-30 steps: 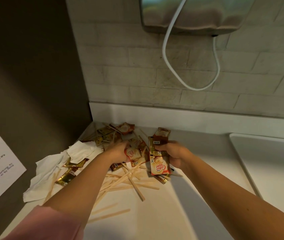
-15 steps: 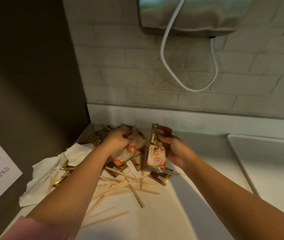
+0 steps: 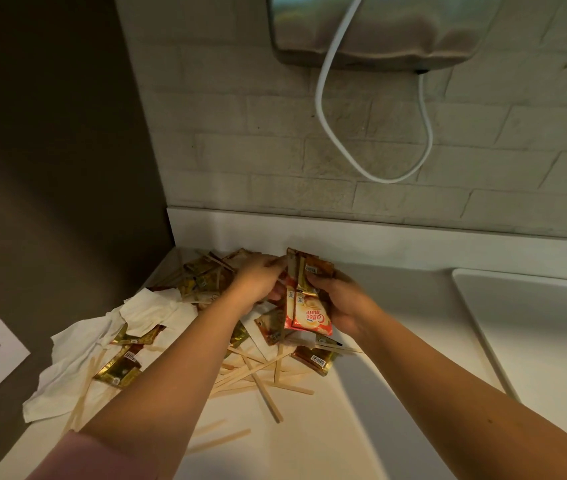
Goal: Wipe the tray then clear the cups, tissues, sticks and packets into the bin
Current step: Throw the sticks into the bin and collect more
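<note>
Right hand (image 3: 341,304) clenches packet bundle (image 3: 309,315); left hand (image 3: 258,283) curls against it (grasp unclear). Sticks (image 3: 264,382) and tissues (image 3: 76,346) lie below-left of grip. Square edges, squeeze firmly before gathering more.

Both bare forearms reach forward and converge on the bundle of packets (image 3: 308,306). The right hand (image 3: 341,303) grips the bundle from its right side, thumb on the front face and fingers curled behind it. The left hand (image 3: 258,282), its back to the camera, closes on the bundle's upper left edge with fingertips curled against it.
</note>
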